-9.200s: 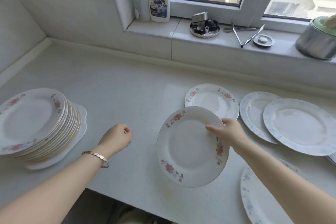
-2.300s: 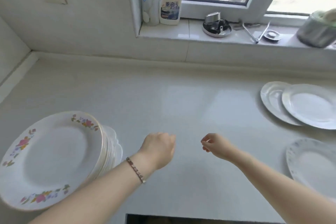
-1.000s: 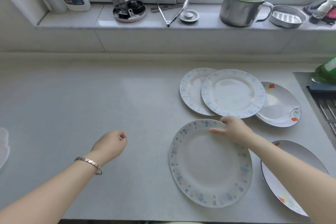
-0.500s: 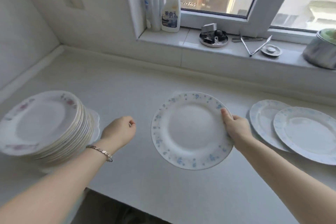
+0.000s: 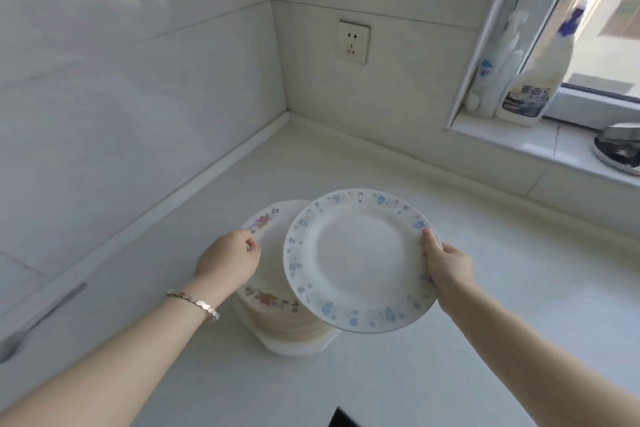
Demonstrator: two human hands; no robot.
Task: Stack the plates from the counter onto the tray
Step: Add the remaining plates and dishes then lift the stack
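Note:
My right hand (image 5: 445, 263) grips the right rim of a white plate with blue flowers (image 5: 358, 263), held level in the air. It overlaps the right side of a tall stack of red-flowered plates (image 5: 268, 298), which stands on a white tray (image 5: 294, 347) that shows only at its base. My left hand (image 5: 228, 262), with a bracelet on the wrist, hovers at the stack's left rim, fingers curled with nothing in them. Whether it touches the stack I cannot tell.
The stack stands in the counter's corner, with tiled walls to the left and behind it. A wall socket (image 5: 354, 42) is above. Two bottles (image 5: 530, 80) and a metal dish (image 5: 618, 152) stand on the window sill at right. The counter's front edge is near the bottom.
My right hand has carried the blue-flowered plate left, over the stack's right side. My left hand has moved to the stack's left rim. The view has swung left toward the corner.

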